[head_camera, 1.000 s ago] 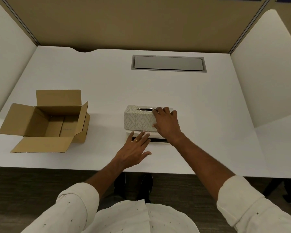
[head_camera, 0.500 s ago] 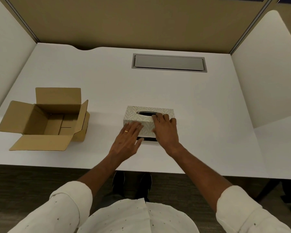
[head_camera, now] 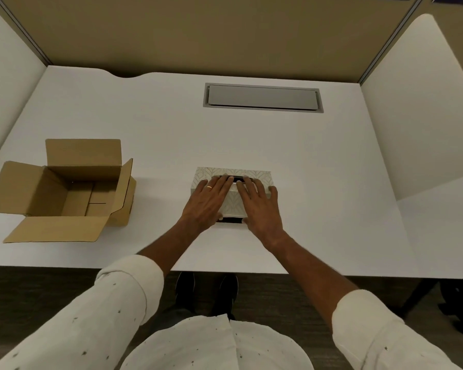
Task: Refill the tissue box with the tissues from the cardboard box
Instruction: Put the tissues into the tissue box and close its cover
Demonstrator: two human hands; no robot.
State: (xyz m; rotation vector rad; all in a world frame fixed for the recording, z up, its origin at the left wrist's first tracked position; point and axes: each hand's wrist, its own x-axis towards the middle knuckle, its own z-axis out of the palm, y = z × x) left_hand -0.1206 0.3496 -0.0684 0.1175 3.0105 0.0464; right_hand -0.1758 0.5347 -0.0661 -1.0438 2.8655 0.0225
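Observation:
A tissue box (head_camera: 233, 206) with a pale leaf pattern sits on the white desk (head_camera: 324, 182), just in front of me. A dark strip shows at its near bottom edge. My left hand (head_camera: 207, 201) lies flat over the box's left half, a ring on one finger. My right hand (head_camera: 260, 206) covers the right half. Fingertips of both hands reach the oval slot on top, and both thumbs hook the near lower edge. An open brown cardboard box (head_camera: 83, 154) stands at the left with its flaps spread, and no tissues show inside it.
A grey cable hatch (head_camera: 262, 98) is set into the desk at the back. Partition walls (head_camera: 422, 108) close in the desk at the left, back and right. The desk's near edge runs just under my forearms.
My left hand has come up off the desk onto the tissue box's left half. The box has gone from tilted to level, hiding most of the dark base. My right hand has slid right.

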